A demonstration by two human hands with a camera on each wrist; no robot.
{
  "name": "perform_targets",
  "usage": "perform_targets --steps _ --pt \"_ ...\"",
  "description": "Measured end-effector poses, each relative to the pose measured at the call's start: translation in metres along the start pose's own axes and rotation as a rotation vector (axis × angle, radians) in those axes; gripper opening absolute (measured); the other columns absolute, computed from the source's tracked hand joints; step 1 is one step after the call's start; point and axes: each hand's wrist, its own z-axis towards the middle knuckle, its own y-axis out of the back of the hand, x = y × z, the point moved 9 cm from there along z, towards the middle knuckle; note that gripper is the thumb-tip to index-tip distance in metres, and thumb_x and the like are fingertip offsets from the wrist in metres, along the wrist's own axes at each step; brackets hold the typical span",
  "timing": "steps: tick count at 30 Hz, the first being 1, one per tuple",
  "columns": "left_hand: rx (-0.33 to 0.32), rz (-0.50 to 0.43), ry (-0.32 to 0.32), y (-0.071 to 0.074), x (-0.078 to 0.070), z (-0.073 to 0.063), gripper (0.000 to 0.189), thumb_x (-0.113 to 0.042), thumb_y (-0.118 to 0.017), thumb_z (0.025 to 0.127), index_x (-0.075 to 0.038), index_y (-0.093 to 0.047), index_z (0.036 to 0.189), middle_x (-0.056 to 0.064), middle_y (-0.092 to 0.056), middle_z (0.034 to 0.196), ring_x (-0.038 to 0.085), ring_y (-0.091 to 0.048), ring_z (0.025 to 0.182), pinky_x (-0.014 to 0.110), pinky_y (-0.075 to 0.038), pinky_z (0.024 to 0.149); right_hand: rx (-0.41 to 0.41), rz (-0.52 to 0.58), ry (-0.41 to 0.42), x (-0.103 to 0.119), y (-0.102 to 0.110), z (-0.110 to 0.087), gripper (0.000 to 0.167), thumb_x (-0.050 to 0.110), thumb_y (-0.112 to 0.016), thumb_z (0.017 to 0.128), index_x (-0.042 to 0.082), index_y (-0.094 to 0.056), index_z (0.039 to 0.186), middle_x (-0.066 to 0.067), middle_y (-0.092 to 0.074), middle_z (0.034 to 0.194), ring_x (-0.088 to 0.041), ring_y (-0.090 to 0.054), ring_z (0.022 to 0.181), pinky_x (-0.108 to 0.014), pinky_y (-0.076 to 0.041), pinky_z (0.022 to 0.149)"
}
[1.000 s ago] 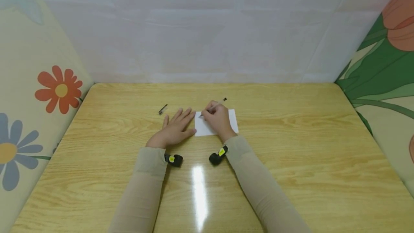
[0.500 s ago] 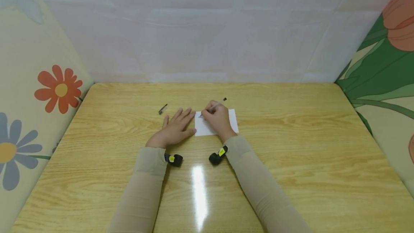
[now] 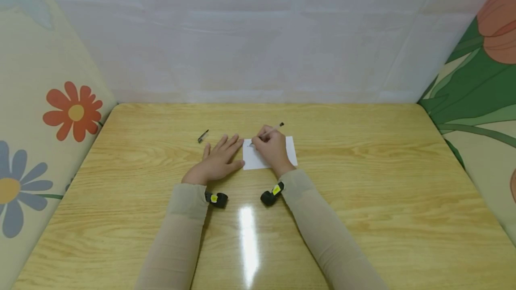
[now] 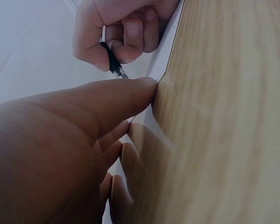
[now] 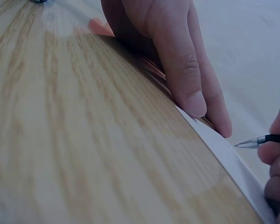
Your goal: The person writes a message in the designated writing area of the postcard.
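Note:
A small white sheet of paper (image 3: 255,159) lies on the wooden table, partly covered by my right hand (image 3: 274,149). That hand pinches a pen (image 3: 276,128) with a clear barrel and a dark end. In the right wrist view the pen's metal tip (image 5: 249,142) points down at the paper (image 5: 224,149); whether it touches I cannot tell. My left hand (image 3: 217,162) lies flat with spread fingers at the paper's left edge. Its thumb (image 4: 130,93) presses the near corner in the left wrist view. Small dark marks by the tip are too small to read.
A pen cap (image 3: 203,136) lies on the table (image 3: 363,182) beyond my left hand's fingers. A white cloth (image 3: 258,48) hangs behind the table's far edge. Flower-patterned panels (image 3: 72,111) stand at both sides. Each wrist wears a small black camera (image 3: 217,199).
The pen's upper end has shifted very slightly to the right, along with the fingers of my right hand. My left hand, the paper and the cap have stayed where they were.

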Motion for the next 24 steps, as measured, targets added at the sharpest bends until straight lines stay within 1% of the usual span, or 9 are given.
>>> perform_targets --steps 4,6,12,19,24 --pt "0.001 -0.001 0.000 0.0001 0.0000 -0.0001 0.071 -0.038 -0.049 0.106 -0.012 -0.015 0.164 0.010 -0.003 0.170 0.036 0.009 0.155 0.065 0.019 0.115 -0.061 -0.013 -0.008 -0.0007 0.0060 -0.0011 0.012 0.007 -0.068 0.083 0.006 -0.065 0.072 -0.001 -0.058 0.067 -0.012 -0.052 0.063 -0.023 -0.042 0.059" --pt "0.002 -0.001 0.001 0.0000 0.0002 0.0000 0.071 -0.038 -0.049 0.106 -0.012 -0.015 0.164 0.009 -0.003 0.171 0.036 0.009 0.155 0.064 0.020 0.115 -0.071 -0.015 -0.010 -0.0007 0.0072 -0.0016 0.012 0.007 -0.068 0.083 0.005 -0.065 0.072 -0.001 -0.057 0.067 -0.012 -0.051 0.065 -0.023 -0.041 0.059" --pt "0.004 -0.006 -0.001 0.0000 0.0001 0.0000 0.071 -0.038 -0.049 0.107 -0.012 -0.015 0.164 0.009 -0.003 0.171 0.035 0.010 0.155 0.064 0.020 0.115 -0.043 -0.010 -0.017 -0.0011 0.0048 -0.0016 0.012 0.006 -0.068 0.084 0.005 -0.065 0.072 0.000 -0.056 0.067 -0.012 -0.050 0.063 -0.023 -0.041 0.057" --pt "0.004 -0.007 -0.001 0.0002 0.0002 -0.0009 0.071 -0.039 -0.049 0.107 -0.012 -0.015 0.164 0.009 -0.003 0.171 0.035 0.010 0.155 0.064 0.020 0.114 -0.037 -0.004 -0.010 0.0003 0.0037 -0.0013 0.012 0.006 -0.067 0.084 0.005 -0.066 0.073 -0.001 -0.057 0.067 -0.010 -0.053 0.061 -0.023 -0.042 0.058" --pt "0.004 -0.005 -0.001 0.0007 -0.0018 -0.0017 0.071 -0.038 -0.049 0.107 -0.012 -0.015 0.164 0.009 -0.003 0.171 0.035 0.010 0.155 0.064 0.020 0.114 -0.033 -0.009 -0.012 0.0004 0.0039 -0.0016 0.012 0.007 -0.067 0.084 0.005 -0.065 0.072 -0.001 -0.058 0.066 -0.010 -0.053 0.062 -0.023 -0.042 0.058"
